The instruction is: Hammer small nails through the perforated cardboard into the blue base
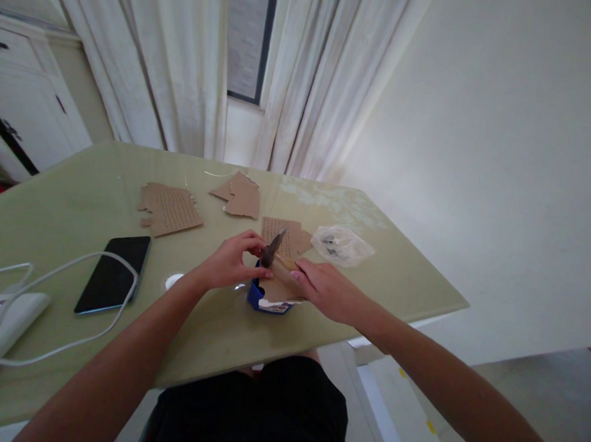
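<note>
My right hand (328, 290) is closed round the wooden handle of a small hammer (274, 248). Its dark metal head points up and away, over a piece of brown cardboard (279, 287). That cardboard lies on top of a blue box (255, 297) near the table's front edge. From the left, my left hand (233, 260) reaches in with thumb and fingers curled together beside the hammer head. Whatever sits between those fingertips is hidden by the head and too small to name.
Torn cardboard pieces (173, 210) lie across the green table (207, 349). Right of the hands is a clear plastic bag (347, 245) with small dark items. At left are a phone (115, 273), a white cable (75, 341) and a white power strip (3, 336).
</note>
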Motion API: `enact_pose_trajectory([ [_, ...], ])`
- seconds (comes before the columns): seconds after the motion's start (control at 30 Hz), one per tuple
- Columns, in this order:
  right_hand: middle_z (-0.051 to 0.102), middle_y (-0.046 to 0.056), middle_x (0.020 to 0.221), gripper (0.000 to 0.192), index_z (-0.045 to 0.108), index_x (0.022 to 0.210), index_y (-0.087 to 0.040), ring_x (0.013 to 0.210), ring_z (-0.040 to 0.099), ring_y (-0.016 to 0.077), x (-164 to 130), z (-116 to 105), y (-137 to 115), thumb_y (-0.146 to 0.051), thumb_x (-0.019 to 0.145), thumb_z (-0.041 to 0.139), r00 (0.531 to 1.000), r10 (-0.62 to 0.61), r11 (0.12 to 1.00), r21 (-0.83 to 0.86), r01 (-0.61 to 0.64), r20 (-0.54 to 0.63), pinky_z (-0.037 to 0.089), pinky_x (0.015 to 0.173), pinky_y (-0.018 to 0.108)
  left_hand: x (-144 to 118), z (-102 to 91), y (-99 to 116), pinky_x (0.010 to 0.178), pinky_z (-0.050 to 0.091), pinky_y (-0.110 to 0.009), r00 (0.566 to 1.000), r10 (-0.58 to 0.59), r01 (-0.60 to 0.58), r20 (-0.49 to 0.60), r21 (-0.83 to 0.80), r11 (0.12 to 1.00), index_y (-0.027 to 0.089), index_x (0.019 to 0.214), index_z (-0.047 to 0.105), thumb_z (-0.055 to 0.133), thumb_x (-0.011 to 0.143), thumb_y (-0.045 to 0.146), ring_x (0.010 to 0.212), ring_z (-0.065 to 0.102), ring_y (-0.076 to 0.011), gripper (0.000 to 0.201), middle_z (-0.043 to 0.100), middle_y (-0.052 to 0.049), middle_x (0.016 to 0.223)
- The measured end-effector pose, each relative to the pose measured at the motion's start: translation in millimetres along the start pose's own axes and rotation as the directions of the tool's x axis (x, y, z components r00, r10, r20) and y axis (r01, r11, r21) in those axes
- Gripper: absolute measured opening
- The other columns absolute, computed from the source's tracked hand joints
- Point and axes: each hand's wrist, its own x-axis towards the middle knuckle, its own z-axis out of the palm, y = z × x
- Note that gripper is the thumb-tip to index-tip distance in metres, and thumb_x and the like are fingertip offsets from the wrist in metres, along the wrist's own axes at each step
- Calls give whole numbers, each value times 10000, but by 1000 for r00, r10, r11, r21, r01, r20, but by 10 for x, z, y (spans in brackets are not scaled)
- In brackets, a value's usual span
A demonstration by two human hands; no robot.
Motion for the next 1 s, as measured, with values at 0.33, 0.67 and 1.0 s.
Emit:
enact_pose_trajectory([
  [0.33, 765, 99, 934, 291, 677, 1090, -162, 819, 674, 221, 6, 61, 6, -311, 1183, 445, 1000, 4, 1000, -19, -4, 8, 385, 743, 339, -6, 14, -5, 901, 620, -374, 1000, 3, -2, -17, 9, 1000, 224, 1039, 809, 930, 823, 542, 959, 717, -212, 403, 718, -67, 1143],
  [0.67, 613, -20, 723, 286, 624, 1046, -227, 660, 598, 180, 102, -48, 301, -455, 1145, 483, 860, 196, 948, 315, -44, -471, 390, 662, 293, -9, -34, -107, 778, 607, -340, 963, -164, 170, -216, 11, 985, 205, 1175, 792, 749, 949, 604, 823, 698, -186, 461, 754, -84, 1111],
  [1.0, 494, -76, 673, 364, 466, 989, -276, 573, 521, 144, 717, 345, 902, -617, 1115, 452, 536, 377, 846, 517, 134, -756, 401, 567, 257, -114, -177, -505, 1017, 527, -494, 818, -305, 528, -488, 425, 735, 199, 1073, 768, 641, 922, 426, 1021, 692, -339, 301, 768, -133, 1062],
])
